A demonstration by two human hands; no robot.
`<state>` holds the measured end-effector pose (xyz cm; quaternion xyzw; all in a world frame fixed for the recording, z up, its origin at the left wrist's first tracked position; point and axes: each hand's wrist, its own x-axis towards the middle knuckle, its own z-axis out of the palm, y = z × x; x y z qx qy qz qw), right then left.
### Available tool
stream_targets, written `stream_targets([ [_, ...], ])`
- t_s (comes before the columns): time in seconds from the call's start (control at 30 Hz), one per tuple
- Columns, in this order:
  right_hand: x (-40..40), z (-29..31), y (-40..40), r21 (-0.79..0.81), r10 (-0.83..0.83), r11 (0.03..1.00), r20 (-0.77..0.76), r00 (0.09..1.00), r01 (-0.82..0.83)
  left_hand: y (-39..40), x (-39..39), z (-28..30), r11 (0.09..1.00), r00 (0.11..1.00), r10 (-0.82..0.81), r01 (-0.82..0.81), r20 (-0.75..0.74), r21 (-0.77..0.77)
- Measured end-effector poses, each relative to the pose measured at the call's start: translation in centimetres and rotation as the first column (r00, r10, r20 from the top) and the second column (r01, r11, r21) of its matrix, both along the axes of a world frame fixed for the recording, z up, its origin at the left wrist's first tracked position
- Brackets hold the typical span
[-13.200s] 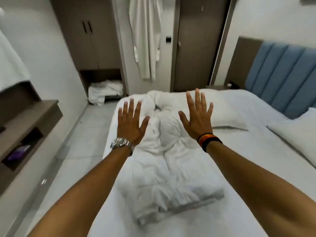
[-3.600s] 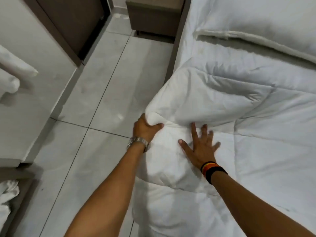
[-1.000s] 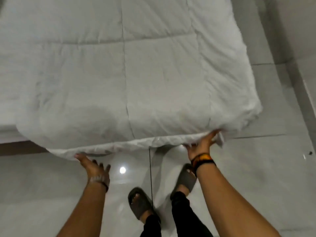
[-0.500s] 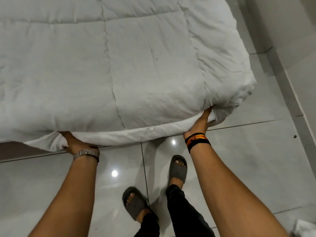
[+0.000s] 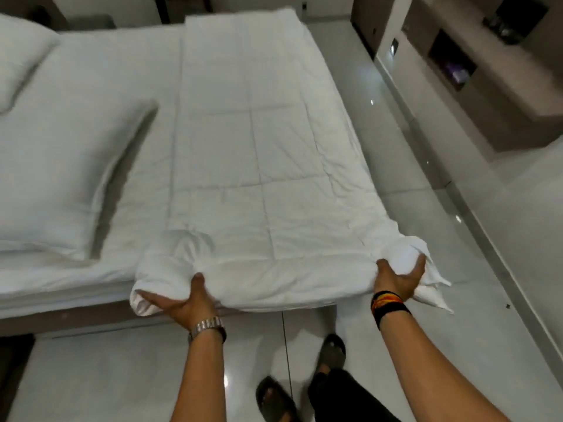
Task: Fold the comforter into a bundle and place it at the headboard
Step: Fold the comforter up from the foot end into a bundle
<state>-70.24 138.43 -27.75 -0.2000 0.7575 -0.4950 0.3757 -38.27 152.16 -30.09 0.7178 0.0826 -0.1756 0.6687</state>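
The white quilted comforter (image 5: 256,153) lies folded into a long strip along the right side of the bed (image 5: 91,281). Its near end is rolled up into a thick roll at the bed's near edge. My left hand (image 5: 185,296), with a metal watch on the wrist, cups the left end of that roll from below, thumb on top. At the right end, my right hand (image 5: 399,275), with a striped wristband, grips the roll the same way where loose fabric sticks out past the bed corner. The headboard is out of view.
Two white pillows (image 5: 61,178) lie on the left part of the bed. Glossy tiled floor (image 5: 426,226) runs along the right, bounded by a wall unit with shelves (image 5: 475,74). My feet in dark sandals (image 5: 329,354) stand on the floor just in front of the bed.
My hands have brought the comforter's hanging near edge up and rolled it onto the bed. The view has lifted from my feet to the whole strip.
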Motion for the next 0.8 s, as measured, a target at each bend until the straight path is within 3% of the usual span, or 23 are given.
stream_targets([
  [0.13,3.6,5.1,-8.0,-0.115,0.047,0.992,-0.024,0.999,-0.05,-7.6,2.9,6.4,0.995,0.994,-0.094,0.093,0.051,0.02],
  [0.27,7.9,8.1,-18.6,-0.193,0.227,0.953,-0.058,0.972,-0.234,-16.4,7.9,9.8,0.974,0.967,-0.216,0.203,0.138,0.101],
  [0.4,12.9,10.5,-30.6,-0.246,0.507,0.843,0.063,0.86,-0.479,-25.4,15.8,10.3,0.972,0.96,-0.235,0.232,0.153,0.039],
  [0.47,14.4,10.4,-34.7,-0.23,0.608,0.784,0.09,0.789,-0.577,-29.8,19.0,10.0,0.953,0.949,-0.303,0.303,0.085,0.01],
  [0.57,14.2,6.6,-35.2,-0.139,0.647,0.727,-0.189,0.739,-0.673,-33.4,19.8,7.2,0.882,0.883,-0.469,0.468,0.001,0.054],
  [0.6,13.5,4.1,-34.0,-0.1,0.619,0.74,-0.286,0.731,-0.666,-33.6,19.3,5.4,0.865,0.868,-0.496,0.495,-0.003,0.084],
  [0.67,11.9,-0.7,-29.8,0.025,0.562,0.805,-0.353,0.748,-0.593,-31.8,17.0,1.3,0.807,0.854,-0.517,0.51,-0.062,0.296],
  [0.73,11.0,-4.7,-26.1,0.174,0.522,0.853,-0.27,0.809,-0.493,-29.4,14.2,-2.9,0.695,0.89,-0.439,0.422,-0.121,0.581],
  [0.8,11.3,-6.7,-24.9,0.248,0.502,0.854,-0.165,0.849,-0.457,-27.7,11.1,-4.9,0.674,0.953,-0.242,0.302,-0.185,0.674],
])
